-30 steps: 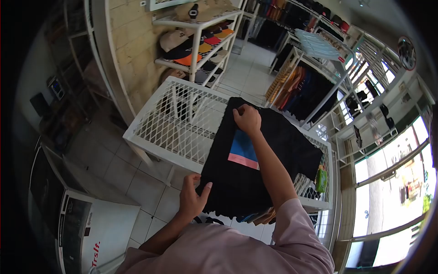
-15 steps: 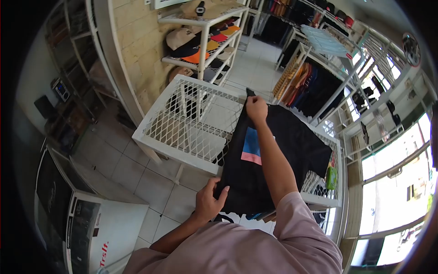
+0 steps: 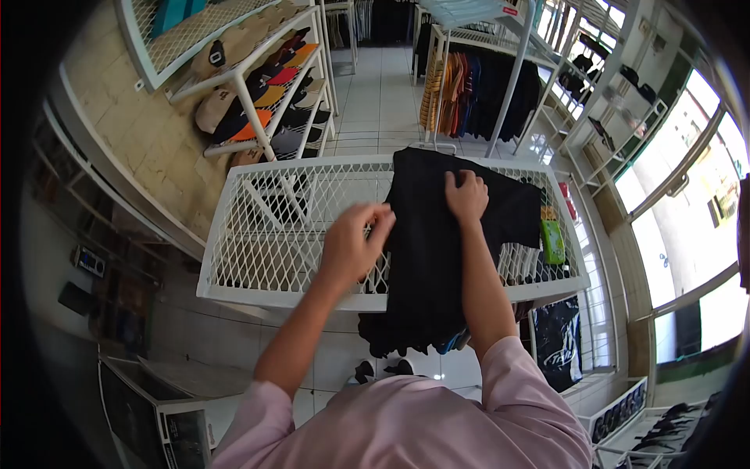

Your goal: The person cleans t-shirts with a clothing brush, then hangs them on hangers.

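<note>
A black T-shirt (image 3: 426,258) lies folded lengthwise across the white mesh table (image 3: 215,266), one sleeve spread to the right and the lower end hanging over the near edge. My right hand (image 3: 467,195) rests on the upper part of the shirt, fingers stretched and slightly bent. Just off the shirt's left edge, my left hand (image 3: 355,242) is raised, its fingers curved and a gap showing between thumb and fingertips. Nothing is visible in it. The shirt's blue and pink print is hidden under the fold.
A green packet (image 3: 552,242) lies at the table's right end. Beyond the left end stands a white rack (image 3: 254,117) of caps. Hanging clothes (image 3: 469,94) are behind the table, and a glass door (image 3: 680,211) is to the right.
The shirt's left side has been folded over to the right, covering the print. My left hand has let go and lifted; my right hand now lies flatter on the shirt. The view has turned.
</note>
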Motion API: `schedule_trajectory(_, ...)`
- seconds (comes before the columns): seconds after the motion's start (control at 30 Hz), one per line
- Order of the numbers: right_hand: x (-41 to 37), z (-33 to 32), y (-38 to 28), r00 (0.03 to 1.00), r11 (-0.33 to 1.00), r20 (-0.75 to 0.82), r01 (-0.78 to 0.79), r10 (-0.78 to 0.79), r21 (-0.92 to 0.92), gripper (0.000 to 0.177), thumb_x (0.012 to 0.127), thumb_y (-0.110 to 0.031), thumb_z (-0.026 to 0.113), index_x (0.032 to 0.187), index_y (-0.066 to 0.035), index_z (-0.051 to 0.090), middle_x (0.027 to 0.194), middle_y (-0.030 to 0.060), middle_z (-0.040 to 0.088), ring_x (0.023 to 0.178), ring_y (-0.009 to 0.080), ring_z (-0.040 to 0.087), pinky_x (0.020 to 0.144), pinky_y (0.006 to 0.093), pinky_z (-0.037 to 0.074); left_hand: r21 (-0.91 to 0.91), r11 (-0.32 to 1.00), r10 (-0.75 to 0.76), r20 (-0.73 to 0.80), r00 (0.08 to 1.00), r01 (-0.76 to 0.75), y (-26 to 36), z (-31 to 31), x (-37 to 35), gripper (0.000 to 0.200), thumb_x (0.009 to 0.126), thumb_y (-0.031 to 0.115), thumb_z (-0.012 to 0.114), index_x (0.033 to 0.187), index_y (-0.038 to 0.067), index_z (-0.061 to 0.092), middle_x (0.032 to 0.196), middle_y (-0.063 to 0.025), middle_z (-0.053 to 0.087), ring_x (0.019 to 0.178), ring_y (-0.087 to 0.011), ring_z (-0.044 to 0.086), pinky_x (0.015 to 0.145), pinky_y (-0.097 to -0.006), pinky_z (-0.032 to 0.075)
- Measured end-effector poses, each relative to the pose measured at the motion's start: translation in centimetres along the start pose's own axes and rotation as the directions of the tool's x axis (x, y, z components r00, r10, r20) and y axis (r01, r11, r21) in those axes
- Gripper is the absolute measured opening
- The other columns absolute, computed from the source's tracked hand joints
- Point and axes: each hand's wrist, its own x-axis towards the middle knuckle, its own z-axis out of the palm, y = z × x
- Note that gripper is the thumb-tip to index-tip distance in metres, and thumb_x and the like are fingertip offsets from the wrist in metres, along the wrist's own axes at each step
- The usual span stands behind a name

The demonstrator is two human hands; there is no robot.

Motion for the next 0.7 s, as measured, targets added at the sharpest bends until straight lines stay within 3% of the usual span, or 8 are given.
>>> schedule_trajectory(0.03, -0.5, 0.2, -0.2, 0.997, 0.993, -0.026, 0.068, -0.071, -0.095, 0.046, 0.092, -0.048, 0.072, 0.119, -0.011, 0.073, 0.117, 0.0153, 0.069, 0.113, 0.0370, 0.065, 0.097, 0.0486, 0.051, 0.047, 0.996, 0.071, -0.019, 0.997, -0.070, -3.0, 1.6, 2.6, 0.030, 0.103, 0.029, 0.068, 0.120, 0.006, 0.075, 0.105, -0.0155, 0.075, 0.096, -0.0320, 0.073, 0.085, -0.0397, 0.057)
schedule_trajectory(0.17, -0.6, 0.5, -0.7, 0.998, 0.991, -0.019, 0.062, -0.064, -0.120, 0.044, 0.089, -0.046, 0.076, 0.117, -0.013, 0.073, 0.117, 0.0120, 0.067, 0.114, 0.0328, 0.062, 0.097, 0.0459, 0.049, 0.267, 0.962, 0.053, 0.014, 0.998, -0.055, -9.9, 6.2, 10.4, 0.034, 0.104, 0.035, 0.065, 0.119, 0.006, 0.075, 0.109, -0.0159, 0.073, 0.104, -0.0344, 0.070, 0.093, -0.0441, 0.054)
schedule_trajectory(0.3, -0.4, 0.4, -0.9, 0.999, 0.994, -0.024, 0.029, -0.032, -0.105, 0.042, 0.088, -0.045, 0.077, 0.116, -0.014, 0.073, 0.115, 0.0115, 0.067, 0.112, 0.0320, 0.062, 0.096, 0.0451, 0.049, 0.452, 0.887, 0.079, 0.050, 0.996, -0.093, -13.1, 10.1, 12.7, 0.038, 0.099, 0.041, 0.070, 0.111, 0.005, 0.075, 0.114, -0.0177, 0.071, 0.110, -0.0362, 0.067, 0.097, -0.0483, 0.052)
schedule_trajectory(0.4, -0.2, 0.3, -0.9, 1.000, 0.995, -0.021, 0.011, -0.013, -0.097, 0.042, 0.087, -0.045, 0.078, 0.115, -0.013, 0.073, 0.114, 0.0115, 0.067, 0.112, 0.0318, 0.062, 0.095, 0.0450, 0.049, 0.468, 0.868, 0.144, 0.080, 0.986, -0.164, -13.5, 10.6, 13.0, 0.044, 0.095, 0.046, 0.076, 0.103, 0.003, 0.073, 0.109, -0.0180, 0.071, 0.102, -0.0337, 0.068, 0.090, -0.0439, 0.053)
schedule_trajectory(0.5, -0.2, 0.3, -0.8, 1.000, 0.996, -0.016, -0.008, 0.007, -0.088, 0.043, 0.092, -0.050, 0.072, 0.113, -0.012, 0.074, 0.112, 0.0127, 0.068, 0.109, 0.0321, 0.064, 0.094, 0.0456, 0.049, 0.139, 0.989, -0.069, 0.135, 0.988, 0.050, -12.8, 8.9, 14.1, 0.049, 0.089, 0.049, 0.082, 0.095, 0.003, 0.070, 0.097, -0.0138, 0.070, 0.093, -0.0312, 0.067, 0.089, -0.0380, 0.051)
schedule_trajectory(0.53, -0.1, 0.6, -0.7, 0.999, 0.997, -0.041, -0.013, 0.009, -0.079, 0.043, 0.094, -0.051, 0.070, 0.111, -0.012, 0.075, 0.111, 0.0134, 0.069, 0.107, 0.0327, 0.064, 0.093, 0.0460, 0.049, 0.054, 0.989, -0.144, 0.182, 0.973, 0.136, -12.7, 8.1, 14.3, 0.045, 0.094, 0.048, 0.080, 0.093, 0.004, 0.067, 0.089, -0.0076, 0.068, 0.088, -0.0237, 0.064, 0.089, -0.0349, 0.048)
schedule_trajectory(0.63, 0.5, 1.0, -0.5, 0.995, 0.998, -0.098, -0.024, 0.018, -0.061, 0.046, 0.099, -0.054, 0.061, 0.105, -0.011, 0.077, 0.106, 0.0154, 0.070, 0.102, 0.0348, 0.066, 0.091, 0.0478, 0.050, -0.528, 0.825, -0.235, 0.003, 0.972, 0.201, -15.6, 7.1, 14.9, 0.038, 0.103, 0.045, 0.071, 0.097, 0.007, 0.069, 0.093, 0.0005, 0.066, 0.092, -0.0084, 0.058, 0.087, -0.0289, 0.046)
schedule_trajectory(0.7, 0.5, 1.2, -0.5, 0.992, 0.998, -0.123, -0.011, 0.004, -0.058, 0.049, 0.102, -0.054, 0.057, 0.099, -0.010, 0.079, 0.101, 0.0169, 0.071, 0.097, 0.0370, 0.067, 0.088, 0.0500, 0.051, -0.561, 0.820, -0.243, -0.161, 0.957, 0.114, -17.7, 4.4, 16.2, 0.038, 0.105, 0.044, 0.068, 0.097, 0.007, 0.068, 0.089, 0.0001, 0.063, 0.087, -0.0137, 0.055, 0.086, -0.0298, 0.046)
